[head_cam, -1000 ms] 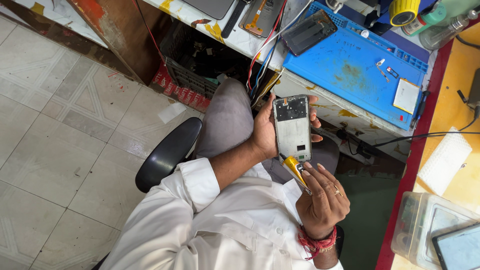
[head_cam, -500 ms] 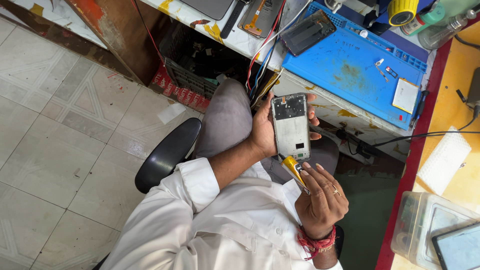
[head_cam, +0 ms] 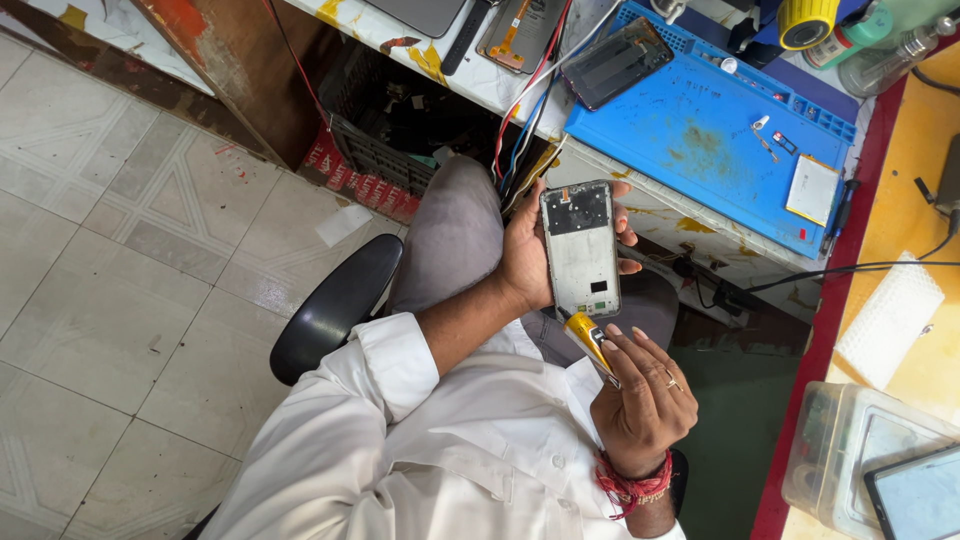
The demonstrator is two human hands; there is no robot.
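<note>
Yellow-handled tool (head_cam: 585,338), one, was gripped in the right hand (head_cam: 645,400); the left hand (head_cam: 530,255) held one opened phone (head_cam: 580,248) at frame centre.

Dark rectangular phone screen (head_cam: 622,62) lies on the blue mat, well above the left hand (head_cam: 530,262). White rectangular pack (head_cam: 812,190) sits on the mat, up-right of both hands. Tablet screen (head_cam: 920,497), pale blue-grey with dark frame, right of the right hand (head_cam: 640,400).

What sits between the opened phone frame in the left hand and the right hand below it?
In the head view, a yellow-handled tool gripped by the right hand bridges the stretch to the grey opened phone frame in the left hand.
</note>
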